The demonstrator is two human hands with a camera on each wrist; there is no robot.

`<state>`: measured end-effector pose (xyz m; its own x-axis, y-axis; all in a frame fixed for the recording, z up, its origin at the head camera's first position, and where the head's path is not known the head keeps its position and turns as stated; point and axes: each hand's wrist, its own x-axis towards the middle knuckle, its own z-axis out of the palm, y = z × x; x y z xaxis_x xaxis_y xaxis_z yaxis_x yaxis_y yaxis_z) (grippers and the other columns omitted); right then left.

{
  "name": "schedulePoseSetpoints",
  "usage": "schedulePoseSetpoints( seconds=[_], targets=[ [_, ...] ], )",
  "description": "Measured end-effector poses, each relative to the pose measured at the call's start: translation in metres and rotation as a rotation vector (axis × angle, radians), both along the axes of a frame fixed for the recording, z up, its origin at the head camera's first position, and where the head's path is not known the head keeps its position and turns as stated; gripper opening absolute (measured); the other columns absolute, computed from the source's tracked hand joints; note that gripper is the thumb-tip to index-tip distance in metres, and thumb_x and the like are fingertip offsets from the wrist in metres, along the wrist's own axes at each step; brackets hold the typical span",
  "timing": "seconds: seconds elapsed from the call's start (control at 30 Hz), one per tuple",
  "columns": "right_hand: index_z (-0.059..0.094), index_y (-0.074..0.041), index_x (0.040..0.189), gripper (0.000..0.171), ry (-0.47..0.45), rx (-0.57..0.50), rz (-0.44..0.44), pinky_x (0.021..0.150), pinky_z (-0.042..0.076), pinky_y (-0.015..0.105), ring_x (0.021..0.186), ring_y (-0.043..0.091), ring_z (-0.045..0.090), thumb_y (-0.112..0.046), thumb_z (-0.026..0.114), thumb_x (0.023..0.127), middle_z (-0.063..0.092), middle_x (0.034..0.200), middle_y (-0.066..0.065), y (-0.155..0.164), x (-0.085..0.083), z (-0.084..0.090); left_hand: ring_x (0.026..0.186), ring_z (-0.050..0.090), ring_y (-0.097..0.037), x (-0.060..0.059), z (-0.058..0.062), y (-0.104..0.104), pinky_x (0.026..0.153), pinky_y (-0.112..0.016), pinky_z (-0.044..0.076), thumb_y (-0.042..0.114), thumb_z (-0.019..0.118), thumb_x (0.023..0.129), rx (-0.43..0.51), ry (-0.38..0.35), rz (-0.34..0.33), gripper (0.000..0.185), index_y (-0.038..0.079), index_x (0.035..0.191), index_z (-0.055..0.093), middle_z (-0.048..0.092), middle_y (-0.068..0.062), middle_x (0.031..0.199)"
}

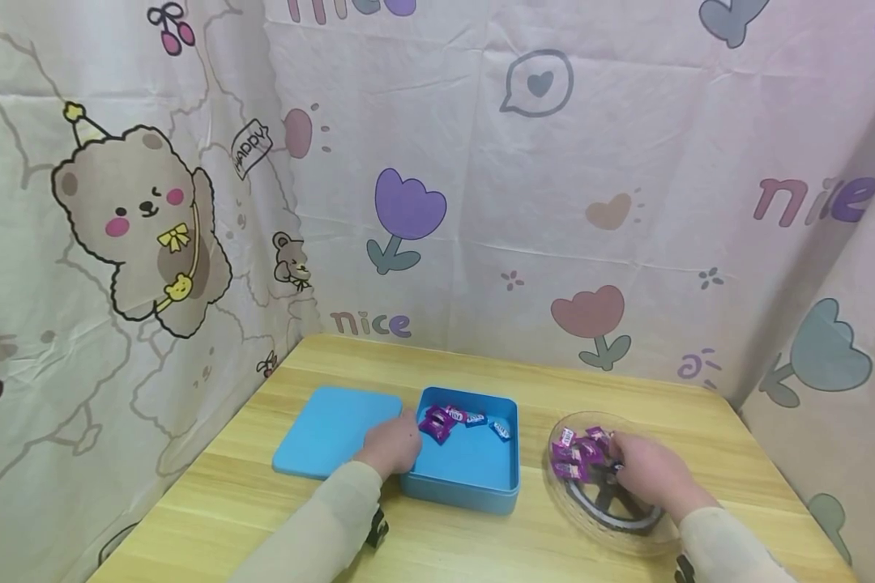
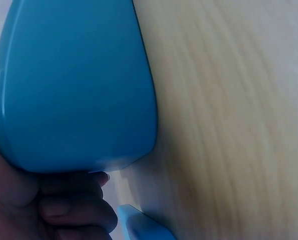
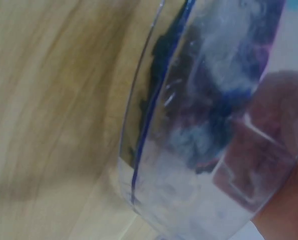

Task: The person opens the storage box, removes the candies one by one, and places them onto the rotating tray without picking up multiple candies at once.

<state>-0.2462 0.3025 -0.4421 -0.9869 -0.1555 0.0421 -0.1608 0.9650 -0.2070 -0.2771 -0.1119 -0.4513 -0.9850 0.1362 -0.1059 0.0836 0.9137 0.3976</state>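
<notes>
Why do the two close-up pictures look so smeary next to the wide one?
The head view is fairly sharp, with a pinkish tint on the curtain. In the left wrist view the table is blurred beside the blue box. In the right wrist view the clear dish is blurred and shows glare.

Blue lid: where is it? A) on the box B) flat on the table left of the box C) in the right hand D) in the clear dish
B: the lid lies flat on the table, left of the open box, with the left hand between them.
</notes>
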Motion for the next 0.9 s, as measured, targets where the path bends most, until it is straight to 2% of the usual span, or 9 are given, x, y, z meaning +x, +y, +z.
schedulePoseSetpoints(
  seconds=[0.17, 0.33, 0.47, 0.57, 0.9],
  targets=[
    [0.065, -0.010, 0.094, 0.024, 0.010, 0.008, 0.001, 0.075, 0.053, 0.053, 0.080, 0.022, 0.063, -0.001, 0.073, 0.074, 0.066, 0.087, 0.002, -0.001, 0.001, 0.000, 0.091, 0.057, -0.029, 0.000, -0.001, 0.001, 0.070, -0.041, 0.052, 0.016, 0.051, 0.102, 0.004, -0.005, 0.004, 0.049, -0.008, 0.144, 0.044, 0.058, -0.021, 0.136],
    [0.064, -0.013, 0.094, 0.017, 0.006, -0.012, -0.001, 0.071, 0.053, 0.047, 0.074, 0.018, 0.059, -0.008, 0.074, 0.081, 0.062, 0.081, -0.002, -0.011, 0.001, 0.007, 0.090, 0.057, -0.029, -0.001, -0.002, 0.000, 0.067, -0.040, 0.051, 0.016, 0.050, 0.103, -0.001, -0.004, -0.001, 0.050, -0.008, 0.145, 0.042, 0.058, -0.022, 0.137],
    [0.065, -0.014, 0.096, 0.013, 0.049, -0.016, 0.029, 0.069, 0.052, 0.043, 0.070, 0.014, 0.055, -0.015, 0.073, 0.085, 0.058, 0.078, -0.005, -0.029, -0.001, 0.014, 0.093, 0.058, -0.029, -0.002, -0.002, 0.000, 0.073, -0.043, 0.053, 0.016, 0.051, 0.102, -0.006, 0.004, -0.005, 0.051, -0.008, 0.146, 0.042, 0.055, -0.022, 0.141],
    [0.067, -0.013, 0.099, 0.016, 0.109, -0.004, 0.060, 0.072, 0.053, 0.044, 0.073, 0.014, 0.056, -0.017, 0.073, 0.085, 0.059, 0.079, -0.005, -0.047, -0.005, 0.018, 0.094, 0.058, -0.029, -0.002, -0.002, -0.001, 0.079, -0.046, 0.054, 0.016, 0.050, 0.102, -0.009, 0.010, -0.008, 0.050, -0.008, 0.145, 0.043, 0.056, -0.022, 0.140],
    [0.071, -0.015, 0.108, 0.022, 0.177, 0.000, 0.142, 0.084, 0.054, 0.045, 0.096, 0.022, 0.063, -0.017, 0.070, 0.086, 0.067, 0.101, 0.000, -0.114, -0.017, 0.024, 0.089, 0.058, -0.029, -0.002, -0.002, -0.001, 0.072, -0.043, 0.052, 0.017, 0.051, 0.102, -0.002, 0.007, -0.007, 0.050, -0.009, 0.145, 0.043, 0.059, -0.022, 0.135]
  ],
)
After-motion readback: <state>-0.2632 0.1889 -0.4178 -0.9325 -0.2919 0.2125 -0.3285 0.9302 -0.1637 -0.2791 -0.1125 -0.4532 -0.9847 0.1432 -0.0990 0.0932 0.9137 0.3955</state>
